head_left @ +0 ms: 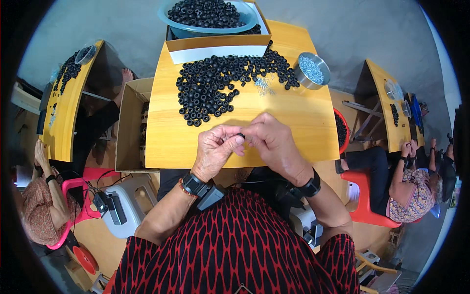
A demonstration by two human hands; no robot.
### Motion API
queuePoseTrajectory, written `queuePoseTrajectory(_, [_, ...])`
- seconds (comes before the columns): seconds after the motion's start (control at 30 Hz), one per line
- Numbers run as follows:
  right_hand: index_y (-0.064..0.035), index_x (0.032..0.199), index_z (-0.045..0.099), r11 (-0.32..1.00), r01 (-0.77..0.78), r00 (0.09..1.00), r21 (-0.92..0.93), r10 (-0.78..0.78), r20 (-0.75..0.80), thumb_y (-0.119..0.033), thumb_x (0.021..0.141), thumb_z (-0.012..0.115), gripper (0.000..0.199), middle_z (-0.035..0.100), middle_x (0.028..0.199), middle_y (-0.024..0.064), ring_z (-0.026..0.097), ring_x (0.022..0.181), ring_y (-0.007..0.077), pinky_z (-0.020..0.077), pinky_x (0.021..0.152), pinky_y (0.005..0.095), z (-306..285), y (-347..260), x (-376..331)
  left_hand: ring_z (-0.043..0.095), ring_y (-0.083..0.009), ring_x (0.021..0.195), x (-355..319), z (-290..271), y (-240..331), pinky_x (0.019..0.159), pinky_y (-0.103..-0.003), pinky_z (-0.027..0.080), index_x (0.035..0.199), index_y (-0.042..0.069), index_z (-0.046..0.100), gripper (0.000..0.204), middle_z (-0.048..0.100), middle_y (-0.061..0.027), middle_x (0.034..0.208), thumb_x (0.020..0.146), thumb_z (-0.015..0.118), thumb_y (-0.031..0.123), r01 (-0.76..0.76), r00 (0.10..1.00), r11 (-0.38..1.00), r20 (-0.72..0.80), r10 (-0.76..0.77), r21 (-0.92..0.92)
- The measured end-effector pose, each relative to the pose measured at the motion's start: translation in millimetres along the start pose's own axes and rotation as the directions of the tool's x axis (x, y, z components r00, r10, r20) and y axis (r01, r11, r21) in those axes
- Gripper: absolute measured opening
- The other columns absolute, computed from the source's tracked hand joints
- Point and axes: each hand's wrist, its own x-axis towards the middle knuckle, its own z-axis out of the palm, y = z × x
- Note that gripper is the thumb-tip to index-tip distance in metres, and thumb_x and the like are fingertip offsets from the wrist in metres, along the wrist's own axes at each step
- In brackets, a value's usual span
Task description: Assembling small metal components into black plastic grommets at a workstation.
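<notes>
Over the near edge of the table my left hand (214, 149) pinches a small black ring-shaped part (241, 135) between thumb and fingers. Right up against it, my right hand (275, 143) is closed with its fingertips at the part; whatever they hold is hidden. Beyond my hands, many more black ring-shaped parts (208, 90) lie spread across the table (293, 132). To their right is a small scatter of thin silver pins or screws (264, 86). More of these fill a round metal bowl (313, 84) at the table's right side.
At the back, a blue basin (181, 30) heaped with black parts rests on a cardboard box (220, 48). An open carton (128, 127) stands left of the table, a red tub (346, 132) right. People sit at side tables (81, 98) on both sides.
</notes>
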Motion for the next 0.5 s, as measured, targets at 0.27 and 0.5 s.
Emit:
queuePoseTrajectory(0.27, [-0.0017,0.101,0.068,0.985,0.089,0.994,-0.147,-0.079,0.075,0.002,0.085,0.063,0.018,0.058,0.087,0.0133,0.06,0.081,0.0301,0.051,0.067,0.0385,-0.3,-41.1,-21.5,0.071,-0.0153,0.074,-40.9,10.1,13.0,0.07,-0.03,0.062,0.106,-0.001,0.064,0.012,0.072,-0.0105,0.093,0.095,0.067,0.002,0.028,0.999,0.994,0.028,-0.025,-0.103])
queuePoseTrajectory(0.5, [0.0024,0.093,0.063,0.954,0.194,0.98,-0.226,-0.178,0.09,0.005,0.083,0.063,0.01,0.057,0.084,0.0141,0.061,0.076,0.0325,0.0512,0.066,0.0409,9.8,-61.3,-43.8,0.07,-0.0158,0.074,-68.5,6.9,21.0,0.069,-0.029,0.062,0.108,0.0,0.063,0.015,0.071,-0.0104,0.092,0.095,0.068,0.004,0.035,0.999,0.991,0.028,-0.031,-0.131])
